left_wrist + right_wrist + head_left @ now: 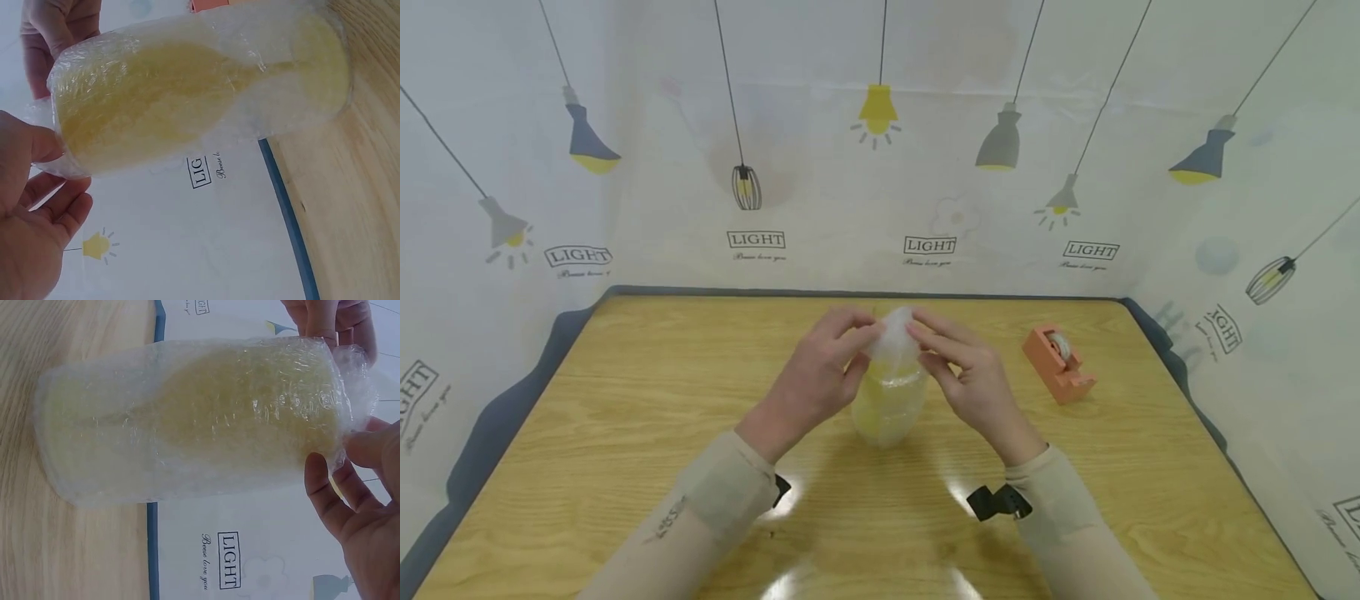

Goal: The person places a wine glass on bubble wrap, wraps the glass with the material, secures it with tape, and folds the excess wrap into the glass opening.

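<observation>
A yellow stemmed goblet [150,94] stands upright on the wooden table, wrapped all round in clear bubble wrap [891,408]. Its bowl is at the top and its round foot at the bottom, both showing through the film. Loose wrap rises past the rim and gathers there. At the left of this top end, my left hand [808,375] pinches the wrap between thumb and fingers. My right hand [977,383] pinches the opposite side, its thumb on the folded edge and fingertips against the wrapped bowl in the right wrist view.
An orange tape dispenser [1058,367] with a roll of clear tape sits on the table to the right of the goblet. Behind the wooden table [662,417] hangs a white cloth backdrop [820,150] printed with lamps. A dark strip runs along the table's back edge.
</observation>
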### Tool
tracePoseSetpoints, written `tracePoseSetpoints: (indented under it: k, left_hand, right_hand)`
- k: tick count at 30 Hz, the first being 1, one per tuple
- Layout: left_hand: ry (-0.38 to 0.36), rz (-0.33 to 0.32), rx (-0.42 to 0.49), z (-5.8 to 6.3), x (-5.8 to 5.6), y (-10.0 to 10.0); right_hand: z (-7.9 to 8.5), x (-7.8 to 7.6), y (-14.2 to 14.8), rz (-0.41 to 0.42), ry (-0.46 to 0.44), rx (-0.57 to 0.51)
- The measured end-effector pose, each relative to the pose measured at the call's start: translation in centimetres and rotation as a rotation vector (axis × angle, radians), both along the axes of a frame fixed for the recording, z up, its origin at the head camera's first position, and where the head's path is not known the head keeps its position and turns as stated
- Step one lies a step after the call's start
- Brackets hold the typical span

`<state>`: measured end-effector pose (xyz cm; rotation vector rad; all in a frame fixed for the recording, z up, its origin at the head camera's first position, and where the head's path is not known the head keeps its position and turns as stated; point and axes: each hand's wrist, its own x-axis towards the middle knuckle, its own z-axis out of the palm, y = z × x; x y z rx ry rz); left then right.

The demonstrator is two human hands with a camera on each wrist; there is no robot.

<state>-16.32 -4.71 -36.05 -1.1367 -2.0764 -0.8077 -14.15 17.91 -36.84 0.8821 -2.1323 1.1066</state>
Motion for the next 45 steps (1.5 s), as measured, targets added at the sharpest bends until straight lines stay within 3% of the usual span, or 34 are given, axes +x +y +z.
tracePoseSetpoints:
  k: [9,17,25,30,45]
  left_hand:
    - [-0.007,0.023,-0.114,0.1,1.0,-0.5]
    - [0.056,-0.003,-0.132,-0.7,1.9,-1.2]
    - [0.104,-0.005,-0.138,-1.2,1.9,-1.4]
    - [0.083,-0.002,-0.176,-1.2,1.8,-1.4]
    - [0.009,-0.049,-0.198,-0.5,1.7,-1.4]
  right_hand:
    - [0.4,0.2,0.0,-0.081,0.044,0.109]
    - [0.7,0.4,-0.2,-0.105,0.042,0.143]
    - [0.8,0.3,-0.1,-0.093,0.062,0.159]
    - [1.1,0.2,0.4,-0.068,0.086,0.203]
    - [1.6,0.2,1.0,-0.034,-0.013,0.235]
